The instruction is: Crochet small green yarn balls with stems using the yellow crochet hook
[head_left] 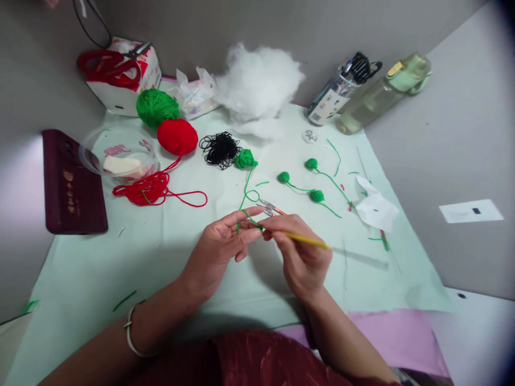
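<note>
My left hand (220, 242) pinches a small bit of green yarn crochet between thumb and fingers, and the green yarn (245, 199) runs over its raised index finger. That strand leads back to a small green yarn ball (245, 158). In my right hand (302, 256) is a crochet hook with a yellow handle (308, 240), its tip meeting the green piece at the left fingertips. Fingers hide most of that piece. Just beyond my hands lie small scissors (271, 207) with orange handles. Three small green crocheted balls with yarn tails, one of them here (311, 164), rest to the right.
Red yarn (177, 137), a black yarn tangle (220, 150), a larger green ball (156, 108) and white stuffing (261, 80) lie toward the back. At left are a clear tub (120, 171) and maroon case (74, 185). A pen holder (332, 96) and bottle (376, 104) stand back right.
</note>
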`<action>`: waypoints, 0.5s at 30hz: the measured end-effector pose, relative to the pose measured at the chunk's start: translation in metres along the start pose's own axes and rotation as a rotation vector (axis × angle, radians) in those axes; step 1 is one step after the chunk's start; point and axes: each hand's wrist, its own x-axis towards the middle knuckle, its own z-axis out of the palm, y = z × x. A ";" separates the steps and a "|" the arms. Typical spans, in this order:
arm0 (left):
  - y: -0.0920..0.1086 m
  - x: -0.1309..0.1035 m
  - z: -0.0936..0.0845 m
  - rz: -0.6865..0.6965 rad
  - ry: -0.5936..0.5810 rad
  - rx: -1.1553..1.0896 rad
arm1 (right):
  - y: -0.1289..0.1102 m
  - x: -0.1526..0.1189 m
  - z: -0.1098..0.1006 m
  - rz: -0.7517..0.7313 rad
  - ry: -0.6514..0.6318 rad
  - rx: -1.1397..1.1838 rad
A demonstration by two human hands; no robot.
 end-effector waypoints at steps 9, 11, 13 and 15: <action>-0.002 0.004 0.000 -0.164 -0.091 -0.213 | 0.004 0.001 -0.002 -0.045 -0.010 0.001; -0.002 0.004 -0.001 -0.145 -0.073 -0.229 | 0.002 0.004 -0.002 -0.001 -0.005 0.058; 0.000 0.003 -0.002 -0.130 -0.042 -0.229 | 0.001 0.004 -0.003 0.047 0.030 0.089; 0.003 0.003 -0.004 -0.123 -0.024 -0.227 | 0.001 0.004 -0.005 0.099 0.074 0.140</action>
